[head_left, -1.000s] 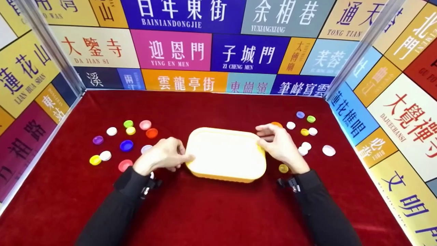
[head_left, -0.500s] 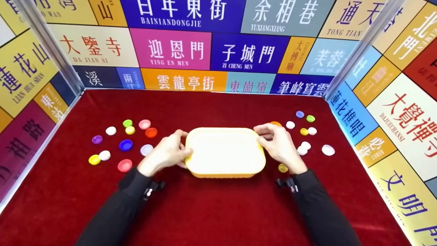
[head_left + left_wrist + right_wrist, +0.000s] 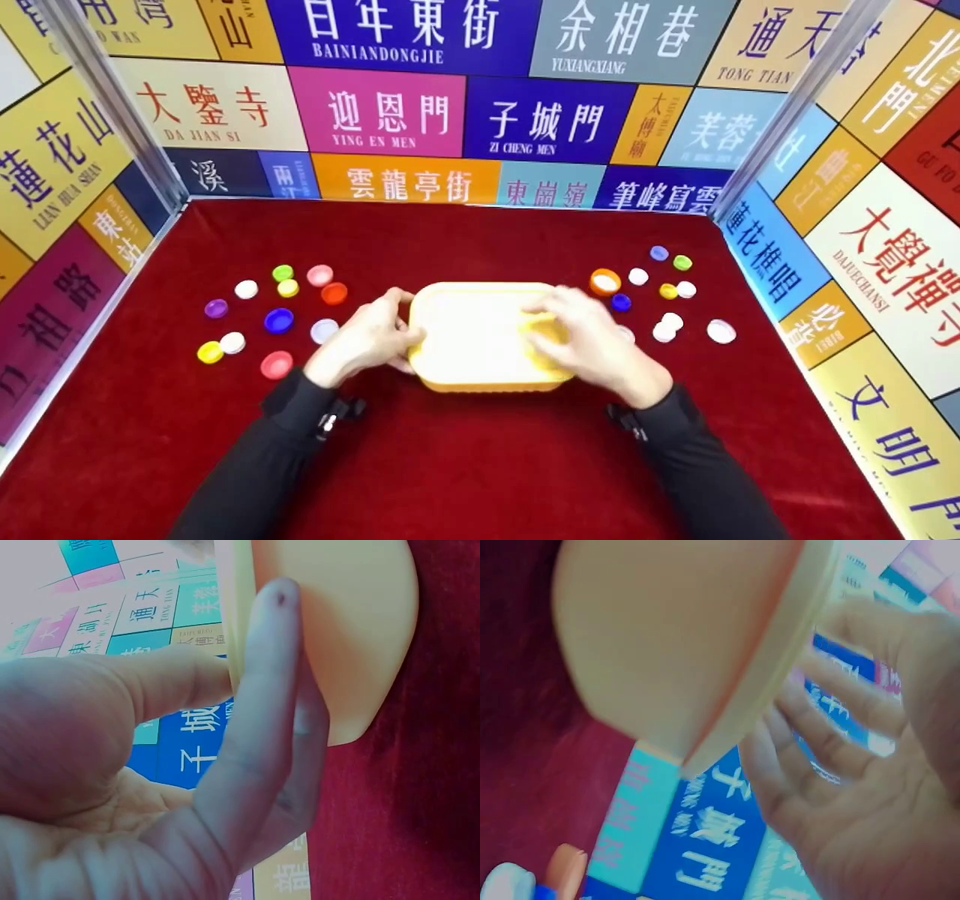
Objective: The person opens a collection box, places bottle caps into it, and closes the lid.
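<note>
The left hand (image 3: 365,339) is pinching one end of the yellow container (image 3: 472,337), thumb at the rim and fingers against the side wall, so the container is sitting right of these fingers and partly beneath those of the right hand (image 3: 596,346). The blurred right hand is holding its fingers spread over the opposite end, whether touching the top one cannot tell. Right of those fingers an orange cap (image 3: 605,282) and a blue cap (image 3: 621,302) are lying on the red cloth (image 3: 480,465), while a lavender cap (image 3: 325,331) is lying just left of the left fingers.
</note>
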Demonstrator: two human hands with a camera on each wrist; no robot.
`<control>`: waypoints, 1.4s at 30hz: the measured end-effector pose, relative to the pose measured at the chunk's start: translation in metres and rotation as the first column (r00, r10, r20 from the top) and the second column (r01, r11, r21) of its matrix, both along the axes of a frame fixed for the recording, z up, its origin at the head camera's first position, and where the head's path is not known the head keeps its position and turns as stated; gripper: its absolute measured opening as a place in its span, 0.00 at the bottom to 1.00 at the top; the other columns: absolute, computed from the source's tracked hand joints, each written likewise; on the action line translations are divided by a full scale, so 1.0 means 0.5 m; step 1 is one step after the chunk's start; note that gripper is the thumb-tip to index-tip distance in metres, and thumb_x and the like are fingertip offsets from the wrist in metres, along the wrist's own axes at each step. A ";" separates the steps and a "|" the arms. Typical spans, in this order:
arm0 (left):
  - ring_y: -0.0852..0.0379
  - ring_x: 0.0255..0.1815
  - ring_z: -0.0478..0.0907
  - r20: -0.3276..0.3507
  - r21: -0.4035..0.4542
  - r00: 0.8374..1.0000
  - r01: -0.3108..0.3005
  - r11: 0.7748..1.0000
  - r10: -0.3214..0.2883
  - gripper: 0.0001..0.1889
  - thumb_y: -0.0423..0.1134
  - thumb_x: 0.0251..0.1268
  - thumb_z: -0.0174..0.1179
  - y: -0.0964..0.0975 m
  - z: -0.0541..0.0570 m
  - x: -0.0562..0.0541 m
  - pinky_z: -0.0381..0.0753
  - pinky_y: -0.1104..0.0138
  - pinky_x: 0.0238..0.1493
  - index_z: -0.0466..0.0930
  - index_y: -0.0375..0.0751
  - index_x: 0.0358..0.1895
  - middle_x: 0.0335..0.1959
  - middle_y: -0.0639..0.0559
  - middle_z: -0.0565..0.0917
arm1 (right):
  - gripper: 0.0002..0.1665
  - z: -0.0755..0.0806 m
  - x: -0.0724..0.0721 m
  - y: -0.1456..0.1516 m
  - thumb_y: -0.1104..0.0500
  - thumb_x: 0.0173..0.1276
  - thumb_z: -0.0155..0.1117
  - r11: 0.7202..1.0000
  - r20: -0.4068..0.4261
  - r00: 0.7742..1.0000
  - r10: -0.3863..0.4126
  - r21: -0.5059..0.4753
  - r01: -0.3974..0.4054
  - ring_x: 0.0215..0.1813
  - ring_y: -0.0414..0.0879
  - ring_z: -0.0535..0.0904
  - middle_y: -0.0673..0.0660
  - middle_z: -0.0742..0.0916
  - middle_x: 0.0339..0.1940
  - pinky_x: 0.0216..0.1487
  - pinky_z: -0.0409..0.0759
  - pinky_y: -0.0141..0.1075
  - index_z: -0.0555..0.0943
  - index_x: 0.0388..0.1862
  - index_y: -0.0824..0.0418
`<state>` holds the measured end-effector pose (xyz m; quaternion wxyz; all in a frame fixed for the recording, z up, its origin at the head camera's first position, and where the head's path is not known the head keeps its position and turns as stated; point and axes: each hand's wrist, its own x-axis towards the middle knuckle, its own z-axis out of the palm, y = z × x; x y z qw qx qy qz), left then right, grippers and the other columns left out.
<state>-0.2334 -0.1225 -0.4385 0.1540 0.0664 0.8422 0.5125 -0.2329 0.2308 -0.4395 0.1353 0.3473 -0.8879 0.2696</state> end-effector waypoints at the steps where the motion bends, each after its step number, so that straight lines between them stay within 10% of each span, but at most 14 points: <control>1: 0.52 0.28 0.95 0.005 -0.002 1.000 -0.002 1.000 0.002 0.31 0.30 0.79 0.65 0.000 0.001 0.000 0.99 0.55 0.37 0.70 0.31 0.81 0.40 0.39 0.83 | 0.21 0.001 0.007 -0.007 0.57 0.74 0.85 0.999 -0.013 0.999 0.047 0.013 -0.047 0.61 0.58 0.89 0.61 0.94 0.59 0.67 0.89 0.53 0.93 0.62 0.63; 9: 0.53 0.28 0.94 0.056 0.016 0.998 -0.008 1.000 0.007 0.33 0.30 0.79 0.66 0.001 0.004 0.000 0.99 0.57 0.37 0.68 0.32 0.82 0.40 0.40 0.83 | 0.23 -0.001 0.060 -0.048 0.50 0.68 0.92 0.958 0.002 0.970 0.243 0.155 -0.241 0.56 0.49 0.84 0.54 0.90 0.52 0.59 0.86 0.43 0.93 0.58 0.54; 42: 0.50 0.37 0.95 0.102 0.121 0.993 0.048 0.992 -0.061 0.25 0.34 0.91 0.59 -0.033 0.022 -0.003 1.00 0.56 0.45 0.70 0.30 0.82 0.46 0.36 0.86 | 0.16 0.030 0.087 -0.051 0.55 0.74 0.87 0.950 -0.248 0.949 0.193 0.288 -0.118 0.52 0.50 0.87 0.50 0.89 0.51 0.40 0.90 0.41 0.93 0.58 0.49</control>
